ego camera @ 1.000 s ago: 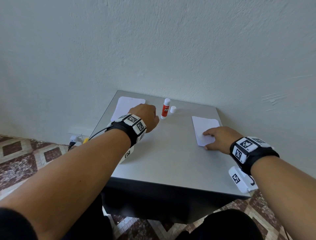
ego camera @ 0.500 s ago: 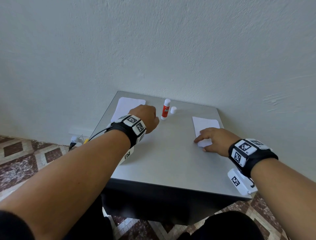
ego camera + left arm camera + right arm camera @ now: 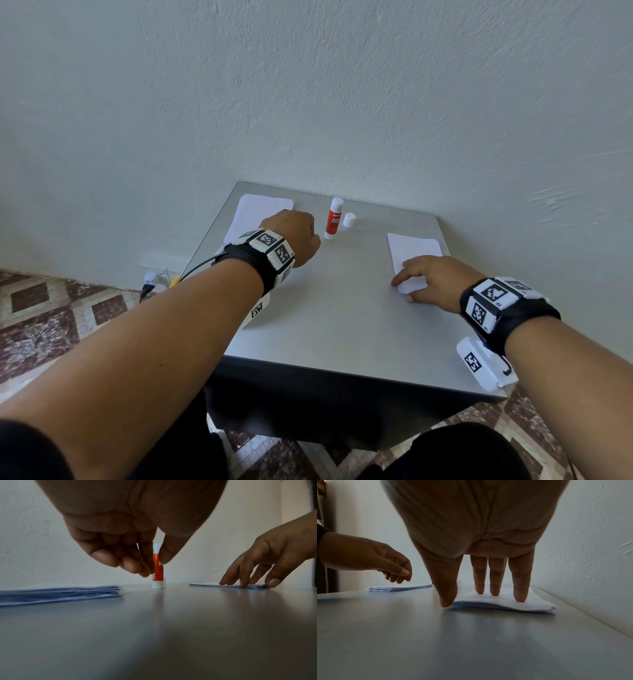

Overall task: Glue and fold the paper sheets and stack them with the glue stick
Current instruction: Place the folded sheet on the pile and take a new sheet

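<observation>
The right hand (image 3: 436, 279) lies spread, its straight fingers (image 3: 520, 582) pressing the folded paper stack (image 3: 412, 255) beneath them. The left hand (image 3: 294, 236) hovers loosely curled, holding nothing. Just beside its fingertips stands the uncapped glue stick (image 3: 334, 219), its cap (image 3: 349, 219) beyond; unfolded sheets (image 3: 255, 214) lie under that wrist.

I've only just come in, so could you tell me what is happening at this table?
A person is working with paper and glue at a small grey table. Their right hand presses straight fingers on a folded paper stack. Their left hand, loosely curled and empty, hovers beside the upright, uncapped glue stick. Unfolded sheets lie behind it.
</observation>
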